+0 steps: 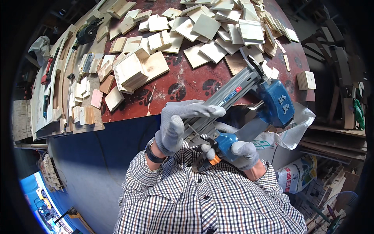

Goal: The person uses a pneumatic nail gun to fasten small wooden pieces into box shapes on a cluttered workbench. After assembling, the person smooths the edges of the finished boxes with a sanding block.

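Note:
A blue and grey nail gun [281,104] is held slantwise before my chest, its head up to the right. My gloved left hand [177,121] is closed on the lower end of its long grey magazine [238,87], fingers laid over the top. At the blue handle end [227,145], my gloved right hand [243,152] grips with thumb and fingers beside an orange and black hose coupling [214,159]. The trigger [256,106] shows apart from both hands. Part of the right hand is hidden behind the tool.
Beyond the tool stands a red-topped table [171,84] with a large heap of wooden blocks [206,26]. A black tool [89,31] and red-handled tool [47,71] lie at the left. White sacks [297,173] stand at the right, near stacked boards [331,145].

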`<state>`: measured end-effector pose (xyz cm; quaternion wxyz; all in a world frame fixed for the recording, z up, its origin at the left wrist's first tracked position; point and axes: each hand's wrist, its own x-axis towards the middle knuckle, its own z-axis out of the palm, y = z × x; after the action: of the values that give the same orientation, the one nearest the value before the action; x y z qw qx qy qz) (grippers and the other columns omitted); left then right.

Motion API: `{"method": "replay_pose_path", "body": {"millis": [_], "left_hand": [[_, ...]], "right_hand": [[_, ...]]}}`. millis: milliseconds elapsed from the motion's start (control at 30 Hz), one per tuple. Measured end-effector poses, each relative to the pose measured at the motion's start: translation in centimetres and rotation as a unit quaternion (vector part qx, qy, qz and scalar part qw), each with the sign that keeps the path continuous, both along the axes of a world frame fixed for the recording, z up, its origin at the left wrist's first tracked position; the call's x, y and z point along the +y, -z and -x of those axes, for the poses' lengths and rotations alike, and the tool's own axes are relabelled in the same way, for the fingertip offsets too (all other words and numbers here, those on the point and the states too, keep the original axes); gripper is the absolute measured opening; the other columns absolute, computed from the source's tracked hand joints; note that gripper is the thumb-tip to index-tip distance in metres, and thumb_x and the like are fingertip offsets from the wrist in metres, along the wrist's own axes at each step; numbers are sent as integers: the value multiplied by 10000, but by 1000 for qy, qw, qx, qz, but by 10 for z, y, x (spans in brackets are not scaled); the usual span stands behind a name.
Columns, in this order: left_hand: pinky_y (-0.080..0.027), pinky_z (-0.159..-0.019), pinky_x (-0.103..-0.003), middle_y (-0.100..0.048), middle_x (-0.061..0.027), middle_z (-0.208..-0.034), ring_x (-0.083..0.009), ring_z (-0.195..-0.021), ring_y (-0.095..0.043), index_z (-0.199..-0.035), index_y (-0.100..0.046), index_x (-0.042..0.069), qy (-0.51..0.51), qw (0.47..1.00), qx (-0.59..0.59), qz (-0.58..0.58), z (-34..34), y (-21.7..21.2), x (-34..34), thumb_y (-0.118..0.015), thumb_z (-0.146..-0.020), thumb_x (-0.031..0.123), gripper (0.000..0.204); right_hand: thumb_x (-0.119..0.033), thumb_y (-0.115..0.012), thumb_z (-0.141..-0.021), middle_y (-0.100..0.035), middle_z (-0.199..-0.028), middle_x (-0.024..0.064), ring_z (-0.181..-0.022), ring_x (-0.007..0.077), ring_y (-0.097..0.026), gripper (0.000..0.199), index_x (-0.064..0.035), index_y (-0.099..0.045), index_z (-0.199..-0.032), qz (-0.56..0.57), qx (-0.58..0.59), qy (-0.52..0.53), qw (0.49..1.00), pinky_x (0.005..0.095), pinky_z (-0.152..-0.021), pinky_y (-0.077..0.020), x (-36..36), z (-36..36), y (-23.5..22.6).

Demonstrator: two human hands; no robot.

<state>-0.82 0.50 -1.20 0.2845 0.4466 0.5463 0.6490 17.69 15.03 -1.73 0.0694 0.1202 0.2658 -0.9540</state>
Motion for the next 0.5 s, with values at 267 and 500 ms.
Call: {"method": "replay_pose_path", "body": {"millis": [267, 500], "left_hand": [[-623, -866, -403, -756, -290, -1084, -338, -963, -767, -1003, -703, -123, -44, 999, -11, -29, -8, -3, 11, -99, -927, 899, 1190], [-544, -1029, -429, -592, -273, -1428, -334, -1187, -676, -1500, -448, -56, 1, 986, -165, 24, -13, 4, 4, -99, -897, 933, 1210]], "right_hand": [[-337, -822, -785, -643, -1227, 248, -1018, 264, -682, 947, 124, -406, -1500, -2, -28, 18, 999, 393, -943, -550, -4, -4, -5], [-370, -751, -833, -599, -1382, 303, -1060, 330, -727, 922, 111, -375, -1523, -65, -14, 29, 997, 435, -977, -572, 3, 2, -11]]}}
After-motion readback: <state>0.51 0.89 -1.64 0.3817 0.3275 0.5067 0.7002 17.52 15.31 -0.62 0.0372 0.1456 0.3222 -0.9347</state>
